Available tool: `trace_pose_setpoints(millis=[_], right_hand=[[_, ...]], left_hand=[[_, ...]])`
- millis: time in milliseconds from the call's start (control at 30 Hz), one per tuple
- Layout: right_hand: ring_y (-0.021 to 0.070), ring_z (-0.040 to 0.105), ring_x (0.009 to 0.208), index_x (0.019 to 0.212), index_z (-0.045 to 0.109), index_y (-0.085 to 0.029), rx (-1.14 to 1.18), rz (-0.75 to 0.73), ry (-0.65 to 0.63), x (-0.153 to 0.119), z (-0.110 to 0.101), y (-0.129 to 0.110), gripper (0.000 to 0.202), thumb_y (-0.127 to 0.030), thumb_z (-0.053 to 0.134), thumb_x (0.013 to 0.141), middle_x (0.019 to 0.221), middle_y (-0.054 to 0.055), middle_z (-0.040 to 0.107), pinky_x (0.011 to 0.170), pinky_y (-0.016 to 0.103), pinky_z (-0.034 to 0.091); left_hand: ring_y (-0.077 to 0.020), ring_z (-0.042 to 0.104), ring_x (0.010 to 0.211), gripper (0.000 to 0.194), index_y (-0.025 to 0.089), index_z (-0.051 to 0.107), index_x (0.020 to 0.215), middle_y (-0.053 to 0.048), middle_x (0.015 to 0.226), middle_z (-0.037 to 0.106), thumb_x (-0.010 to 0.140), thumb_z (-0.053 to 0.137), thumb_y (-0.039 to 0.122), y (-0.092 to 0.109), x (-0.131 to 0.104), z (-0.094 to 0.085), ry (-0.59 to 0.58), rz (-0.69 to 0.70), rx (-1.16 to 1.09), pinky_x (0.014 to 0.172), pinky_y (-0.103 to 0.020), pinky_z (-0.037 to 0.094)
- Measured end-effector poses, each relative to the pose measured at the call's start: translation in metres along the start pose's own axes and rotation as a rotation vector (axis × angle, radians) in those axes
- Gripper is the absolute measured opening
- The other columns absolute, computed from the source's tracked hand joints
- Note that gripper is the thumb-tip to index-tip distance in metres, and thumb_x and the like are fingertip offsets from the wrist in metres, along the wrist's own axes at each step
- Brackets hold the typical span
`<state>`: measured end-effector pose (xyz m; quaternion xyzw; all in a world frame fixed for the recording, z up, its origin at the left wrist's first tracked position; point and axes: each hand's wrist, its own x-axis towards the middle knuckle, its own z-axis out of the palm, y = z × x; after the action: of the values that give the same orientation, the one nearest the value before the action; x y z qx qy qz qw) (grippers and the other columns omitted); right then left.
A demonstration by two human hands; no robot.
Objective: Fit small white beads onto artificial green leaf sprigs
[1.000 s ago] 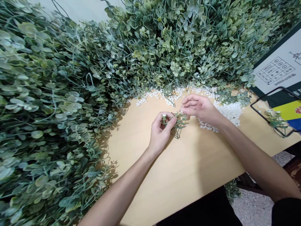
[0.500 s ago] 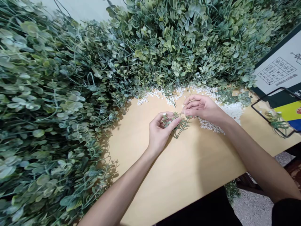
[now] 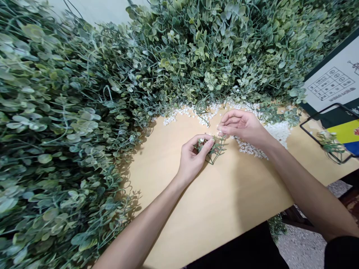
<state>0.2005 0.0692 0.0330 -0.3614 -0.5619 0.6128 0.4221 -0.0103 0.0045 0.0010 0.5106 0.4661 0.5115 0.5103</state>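
The small leafy green sprig is pinched in the left hand, its thin stems meeting in a point at the lower end, narrow leaves fanning out above. A little white floret shows among its leaves, near the curled fingers. Another tiny white piece sits at the right hand's fingertips, too small to make out properly.

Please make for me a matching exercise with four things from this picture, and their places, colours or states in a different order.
1. left hand
2. small discs
3. wire frame
4. leafy heap

a. black, near the table's right end
b. along the table's left and back
c. holding a green sprig
d. white, scattered on the table

Pairs: 1-c, 2-d, 3-a, 4-b
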Motion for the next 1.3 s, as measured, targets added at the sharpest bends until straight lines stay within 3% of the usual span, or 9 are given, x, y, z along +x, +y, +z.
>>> trace_pose_setpoints(millis=[267, 800, 967, 1300], right_hand=[[0.0182, 0.076, 0.091, 0.098, 0.073, -0.02, 0.03, 0.029, -0.002, 0.0, 0.0, 0.002, 0.035, -0.032, 0.094, 0.073, 0.098, 0.006, 0.081, 0.09, 0.032, 0.061], [0.0158, 0.074, 0.09, 0.102, 0.073, -0.02, 0.093, 0.08, -0.133, 0.0, 0.002, 0.013, 0.04, -0.027, 0.096, 0.07, 0.101, 0.004, 0.079, 0.087, 0.029, 0.06], [0.0142, 0.073, 0.085, 0.099, 0.074, -0.02, 0.09, 0.08, -0.091, 0.002, 0.002, 0.011, 0.037, -0.029, 0.096, 0.07, 0.098, 0.003, 0.079, 0.079, 0.026, 0.06], [0.0142, 0.075, 0.087, 0.099, 0.074, -0.02, 0.119, 0.093, -0.124, 0.001, 0.001, 0.012, 0.037, -0.027, 0.096, 0.07, 0.099, 0.003, 0.08, 0.084, 0.026, 0.06]], left_hand=[[-0.0152, 0.068, 0.077, 0.027, 0.017, 0.079, 0.096, -0.005, 0.089, 0.076, 0.083, 0.085, 0.04, 0.001, 0.0, 0.001, 0.041, -0.003, -0.022, 0.075, -0.027, 0.057], [-0.0134, 0.064, 0.073, 0.026, 0.017, 0.08, 0.093, -0.004, 0.083, 0.073, 0.083, 0.085, 0.04, 0.001, -0.001, 0.002, 0.044, -0.013, -0.084, 0.071, -0.026, 0.055], [-0.0134, 0.064, 0.071, 0.025, 0.018, 0.079, 0.091, -0.003, 0.082, 0.073, 0.084, 0.084, 0.041, 0.001, -0.001, 0.002, 0.061, 0.002, -0.072, 0.068, -0.026, 0.055], [-0.0133, 0.064, 0.071, 0.025, 0.017, 0.08, 0.09, -0.003, 0.08, 0.073, 0.083, 0.085, 0.04, 0.001, -0.001, 0.002, 0.057, -0.001, -0.087, 0.071, -0.026, 0.054]])
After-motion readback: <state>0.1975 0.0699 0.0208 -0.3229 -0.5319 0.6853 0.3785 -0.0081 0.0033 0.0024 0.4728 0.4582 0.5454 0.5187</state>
